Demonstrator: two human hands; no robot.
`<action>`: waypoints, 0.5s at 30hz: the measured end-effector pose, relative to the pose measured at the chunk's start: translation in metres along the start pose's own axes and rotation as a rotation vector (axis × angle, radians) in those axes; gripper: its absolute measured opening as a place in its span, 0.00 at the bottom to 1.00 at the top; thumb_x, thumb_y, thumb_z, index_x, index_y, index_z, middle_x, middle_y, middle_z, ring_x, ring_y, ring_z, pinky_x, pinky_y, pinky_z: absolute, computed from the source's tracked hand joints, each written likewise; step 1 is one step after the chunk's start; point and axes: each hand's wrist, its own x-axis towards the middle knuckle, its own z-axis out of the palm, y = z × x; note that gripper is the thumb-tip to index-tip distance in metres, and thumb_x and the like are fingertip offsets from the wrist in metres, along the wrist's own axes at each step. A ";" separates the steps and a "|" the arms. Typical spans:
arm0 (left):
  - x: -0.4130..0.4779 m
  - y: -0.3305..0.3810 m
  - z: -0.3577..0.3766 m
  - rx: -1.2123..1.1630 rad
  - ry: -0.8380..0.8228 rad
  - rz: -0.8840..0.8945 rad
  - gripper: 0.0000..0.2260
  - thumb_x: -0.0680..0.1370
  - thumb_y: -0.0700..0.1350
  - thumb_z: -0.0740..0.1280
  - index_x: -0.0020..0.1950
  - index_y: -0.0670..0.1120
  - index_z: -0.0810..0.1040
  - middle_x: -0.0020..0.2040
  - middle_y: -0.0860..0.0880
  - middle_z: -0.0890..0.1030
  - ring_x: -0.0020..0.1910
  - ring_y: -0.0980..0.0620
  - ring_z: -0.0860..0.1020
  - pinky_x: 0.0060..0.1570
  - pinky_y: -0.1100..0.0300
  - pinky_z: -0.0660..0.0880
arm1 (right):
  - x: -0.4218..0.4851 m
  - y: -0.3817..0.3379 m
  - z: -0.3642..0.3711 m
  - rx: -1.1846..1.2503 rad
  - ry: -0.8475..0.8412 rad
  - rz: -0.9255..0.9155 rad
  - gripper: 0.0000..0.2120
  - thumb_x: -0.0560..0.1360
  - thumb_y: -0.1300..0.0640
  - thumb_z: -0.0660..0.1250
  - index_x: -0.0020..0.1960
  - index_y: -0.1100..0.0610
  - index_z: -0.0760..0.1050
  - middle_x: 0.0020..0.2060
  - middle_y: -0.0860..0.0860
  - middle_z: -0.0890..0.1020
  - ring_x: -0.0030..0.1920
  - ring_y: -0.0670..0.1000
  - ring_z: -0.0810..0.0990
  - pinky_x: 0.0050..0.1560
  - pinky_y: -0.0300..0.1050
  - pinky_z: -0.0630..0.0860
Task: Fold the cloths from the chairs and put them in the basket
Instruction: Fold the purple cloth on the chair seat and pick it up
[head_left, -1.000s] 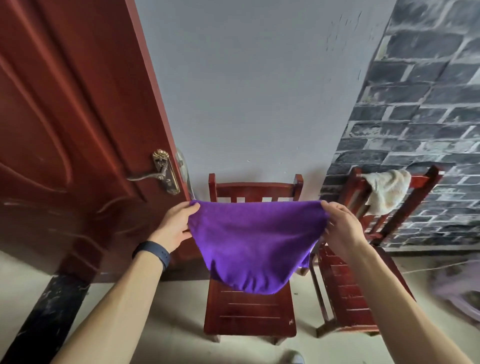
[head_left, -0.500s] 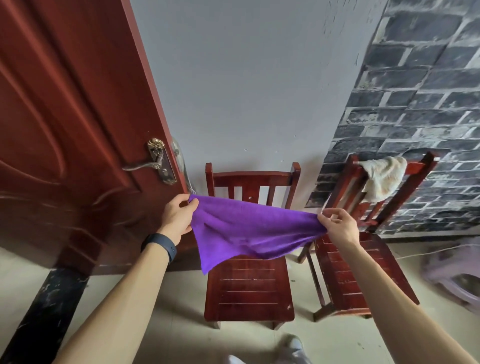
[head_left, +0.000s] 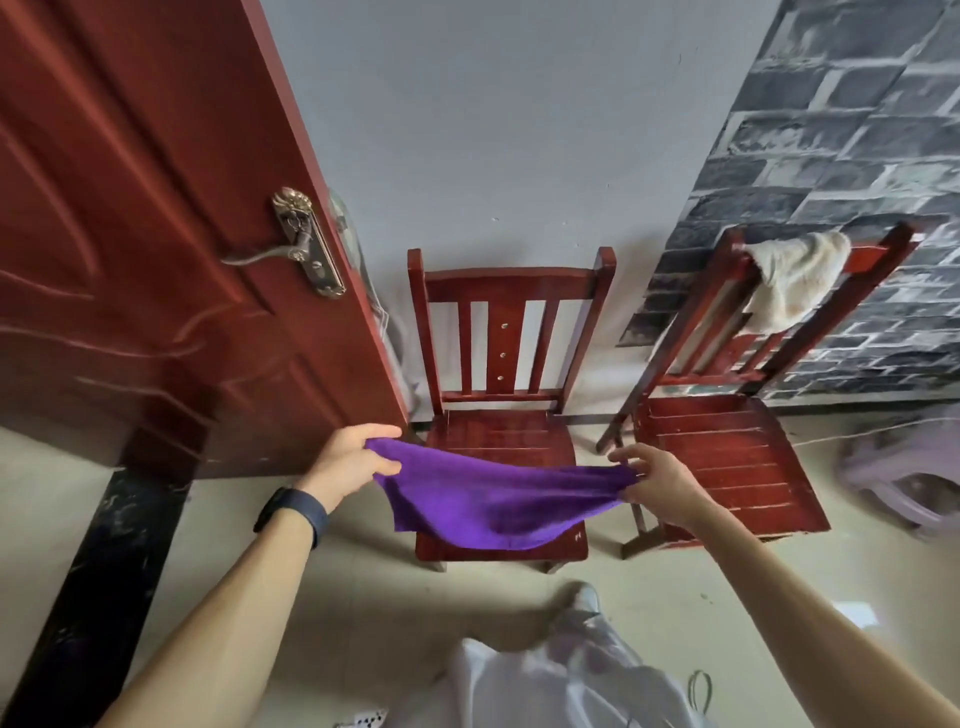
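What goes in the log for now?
left hand: holds purple cloth | right hand: holds it | over chair | white cloth: waiting

Door (head_left: 156, 234) hard beside left hand (head_left: 349, 462).

A plain grey wall (head_left: 519, 130) is flanked on the left by an open red-brown door (head_left: 130, 208) fitted with a brass lever handle (head_left: 304, 244). A grey brick-patterned wall (head_left: 852, 130) is seen on the right. The pale floor (head_left: 363, 597) is evenly lit.
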 end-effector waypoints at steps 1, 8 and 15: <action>-0.001 -0.010 0.005 0.152 0.003 0.027 0.22 0.69 0.31 0.75 0.62 0.44 0.82 0.50 0.47 0.84 0.43 0.52 0.80 0.41 0.67 0.76 | -0.002 0.007 0.007 -0.085 0.027 -0.001 0.23 0.69 0.70 0.71 0.59 0.50 0.81 0.49 0.50 0.85 0.41 0.44 0.82 0.41 0.29 0.73; -0.002 -0.069 0.039 0.698 0.083 0.119 0.09 0.75 0.44 0.70 0.54 0.50 0.85 0.51 0.45 0.83 0.53 0.42 0.80 0.52 0.53 0.75 | -0.009 0.054 0.043 -0.329 0.033 0.075 0.16 0.74 0.62 0.69 0.59 0.50 0.84 0.54 0.51 0.86 0.56 0.55 0.82 0.53 0.40 0.71; 0.041 -0.060 0.038 0.978 0.074 0.060 0.10 0.74 0.60 0.68 0.49 0.58 0.84 0.48 0.52 0.85 0.49 0.44 0.81 0.38 0.60 0.73 | 0.036 0.058 0.026 -0.512 0.122 0.007 0.10 0.78 0.55 0.66 0.56 0.50 0.84 0.51 0.54 0.85 0.54 0.59 0.81 0.47 0.46 0.70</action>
